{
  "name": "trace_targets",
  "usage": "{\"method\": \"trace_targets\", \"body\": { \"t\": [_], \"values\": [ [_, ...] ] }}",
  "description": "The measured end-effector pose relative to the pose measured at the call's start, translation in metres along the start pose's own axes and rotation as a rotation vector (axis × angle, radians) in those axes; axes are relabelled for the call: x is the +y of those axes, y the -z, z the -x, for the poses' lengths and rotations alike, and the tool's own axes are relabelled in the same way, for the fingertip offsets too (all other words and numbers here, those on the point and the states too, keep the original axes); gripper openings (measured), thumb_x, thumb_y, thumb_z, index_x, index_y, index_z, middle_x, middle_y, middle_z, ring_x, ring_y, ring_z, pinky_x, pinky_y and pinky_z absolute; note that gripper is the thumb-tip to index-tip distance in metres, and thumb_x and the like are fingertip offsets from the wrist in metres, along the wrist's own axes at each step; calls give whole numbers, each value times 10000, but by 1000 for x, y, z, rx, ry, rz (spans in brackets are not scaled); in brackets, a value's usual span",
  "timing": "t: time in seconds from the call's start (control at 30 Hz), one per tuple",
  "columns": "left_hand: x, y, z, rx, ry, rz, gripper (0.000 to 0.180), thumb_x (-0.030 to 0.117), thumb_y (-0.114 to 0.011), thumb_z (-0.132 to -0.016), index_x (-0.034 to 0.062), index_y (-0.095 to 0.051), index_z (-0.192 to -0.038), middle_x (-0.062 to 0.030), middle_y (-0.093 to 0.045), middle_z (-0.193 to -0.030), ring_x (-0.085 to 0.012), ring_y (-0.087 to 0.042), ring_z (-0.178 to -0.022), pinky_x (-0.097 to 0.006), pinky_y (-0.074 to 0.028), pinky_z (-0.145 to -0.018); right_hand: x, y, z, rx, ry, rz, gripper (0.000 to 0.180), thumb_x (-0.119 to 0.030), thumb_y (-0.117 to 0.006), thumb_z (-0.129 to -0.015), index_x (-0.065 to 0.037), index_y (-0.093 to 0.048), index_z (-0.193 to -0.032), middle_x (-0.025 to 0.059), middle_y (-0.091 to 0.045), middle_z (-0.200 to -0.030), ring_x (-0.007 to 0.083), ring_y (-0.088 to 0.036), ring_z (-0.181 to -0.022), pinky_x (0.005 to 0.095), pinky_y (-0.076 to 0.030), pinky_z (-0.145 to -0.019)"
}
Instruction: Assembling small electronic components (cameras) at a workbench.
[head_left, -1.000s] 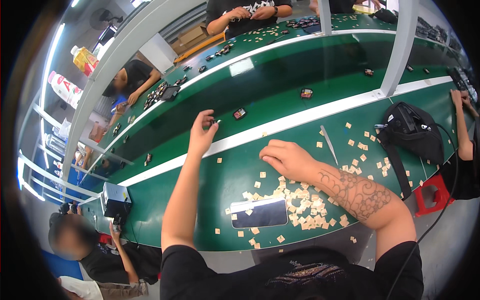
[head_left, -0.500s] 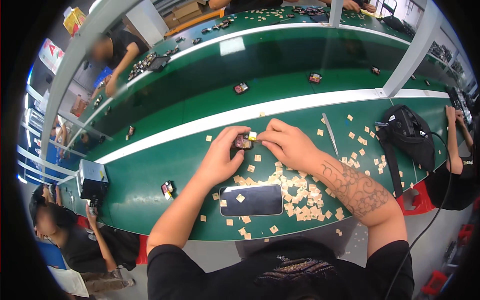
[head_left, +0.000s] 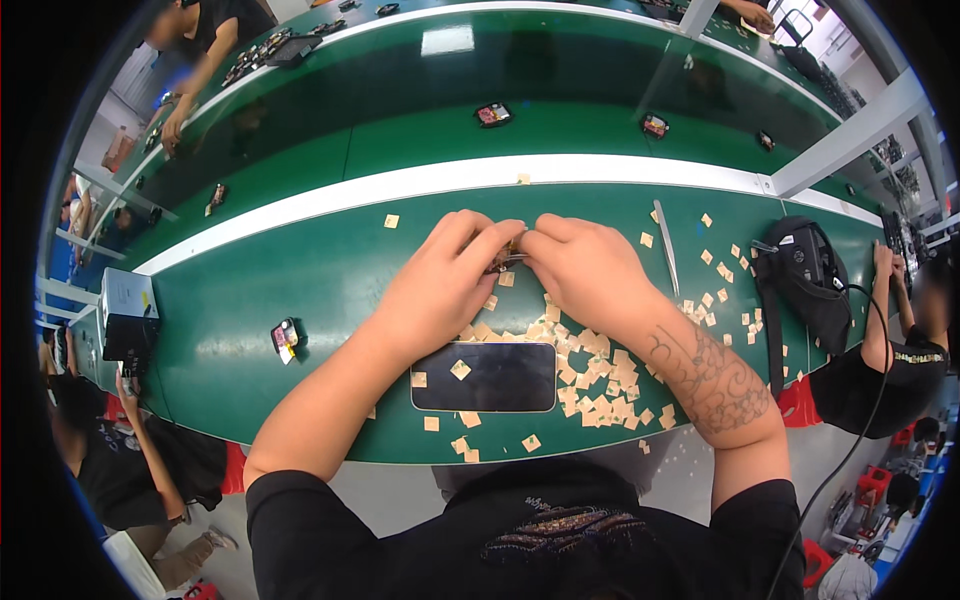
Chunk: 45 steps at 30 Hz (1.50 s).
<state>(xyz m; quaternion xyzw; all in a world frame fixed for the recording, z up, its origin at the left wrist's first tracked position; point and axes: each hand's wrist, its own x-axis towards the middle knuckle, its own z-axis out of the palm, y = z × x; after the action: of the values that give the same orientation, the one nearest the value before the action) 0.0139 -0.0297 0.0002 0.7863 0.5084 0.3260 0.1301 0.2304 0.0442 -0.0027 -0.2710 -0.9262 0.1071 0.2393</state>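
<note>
A small dark electronic module (head_left: 506, 258) is mostly covered by my fingers at the middle of the green bench. My left hand (head_left: 452, 268) is closed around it from the left. Against its right side, the fingers of my right hand (head_left: 578, 262) are pinched together; a thin shiny strip shows there, but what they grip is hidden. Just below my hands lies a dark-screened phone (head_left: 484, 385), with a few small beige square stickers on it. Many more beige stickers (head_left: 612, 385) are heaped and scattered to its right. Silver tweezers (head_left: 666, 250) lie beyond my right wrist.
A similar module (head_left: 287, 340) rests on the bench (head_left: 220, 310) at left, near a black-and-white box (head_left: 130, 310). A black bag (head_left: 805, 280) with a cable stands at right. Past the white rail (head_left: 450, 182), several modules sit on a green surface. Co-workers sit at both sides.
My view has shifted. My left hand has closed further over the module, hiding the yellow and white piece seen before. Both hands are closer together around it.
</note>
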Motion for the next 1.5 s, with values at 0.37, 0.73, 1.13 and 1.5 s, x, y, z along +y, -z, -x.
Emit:
{"method": "trace_targets", "body": {
  "t": [0.37, 0.73, 1.13, 1.5],
  "values": [
    [3, 5, 0, -32, 101, 17, 580, -19, -823, -829, 91, -629, -1365, -127, -644, -1178, -363, -678, -1076, -426, -574, -903, 0, -1, 3, 7, -108, -143, 101, -88, -752, -931, -87, -716, -1025, 89, -647, -907, 343, -691, -776, 455, -557, -671],
    [3, 3, -1, -45, 39, 18, 571, -28, -778, -829, 80, -593, -1358, -137, -598, -1090, -371, -651, -1030, -450, -565, -863, -5, -1, 0, 17, -73, -83, 91, -98, -735, -938, -72, -702, -1019, 97, -653, -922, 359, -693, -803, 458, -557, -680],
    [-3, 1, 0, -22, 69, 23, 570, 30, -834, -838, 72, -605, -1359, -124, -677, -1159, -348, -680, -1101, -431, -577, -928, 17, -5, -3, 72, -250, -547, 152, -102, -750, -954, -61, -713, -1096, 115, -696, -971, 325, -723, -864, 408, -585, -755],
    [-3, -3, 1, -3, -4, 68, 560, 55, -841, -835, 82, -587, -1333, -114, -688, -1129, -357, -660, -1073, -453, -564, -899, 16, -5, -3, -36, -212, -566, 208, 9, -745, -950, -2, -691, -1151, 111, -693, -1019, 221, -722, -904, 329, -593, -805]
  ]
}}
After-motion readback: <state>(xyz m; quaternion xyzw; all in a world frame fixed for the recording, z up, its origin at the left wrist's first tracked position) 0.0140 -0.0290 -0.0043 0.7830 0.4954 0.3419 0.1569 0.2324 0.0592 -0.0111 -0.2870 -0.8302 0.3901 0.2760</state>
